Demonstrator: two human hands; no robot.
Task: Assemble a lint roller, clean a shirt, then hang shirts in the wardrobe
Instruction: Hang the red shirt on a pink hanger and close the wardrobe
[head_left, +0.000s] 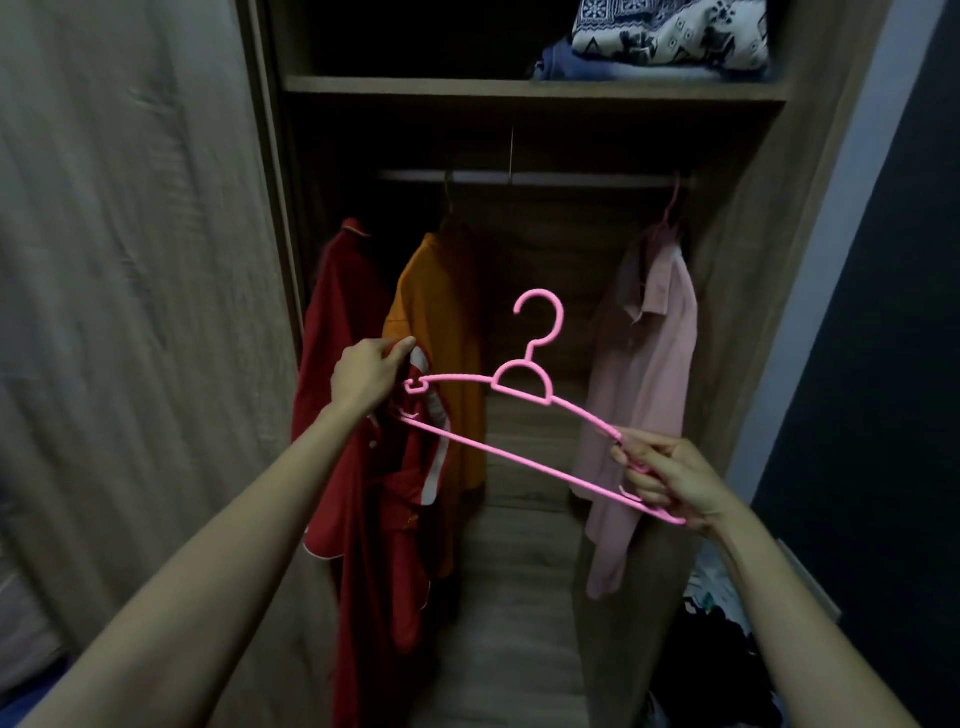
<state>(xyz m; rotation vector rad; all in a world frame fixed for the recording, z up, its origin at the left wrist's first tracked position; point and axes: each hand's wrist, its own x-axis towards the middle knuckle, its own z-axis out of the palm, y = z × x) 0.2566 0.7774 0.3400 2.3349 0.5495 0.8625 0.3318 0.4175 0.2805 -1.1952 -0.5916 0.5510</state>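
A pink plastic hanger (524, 384) is held level in front of the open wardrobe, hook up. My right hand (667, 480) grips its right end. My left hand (366, 374) holds up a red shirt with white trim (384, 519) by its collar, at the hanger's left tip. The red shirt dangles below my hand. The hanger's left end touches or enters the shirt's collar; I cannot tell which.
Inside the wardrobe, a rail (535, 177) carries an orange shirt (447, 332), a pale pink shirt (649, 395) on a pink hanger, and another red garment (337, 312) at the left. A shelf (519, 88) above holds folded clothes (670, 39). The door (130, 312) stands left.
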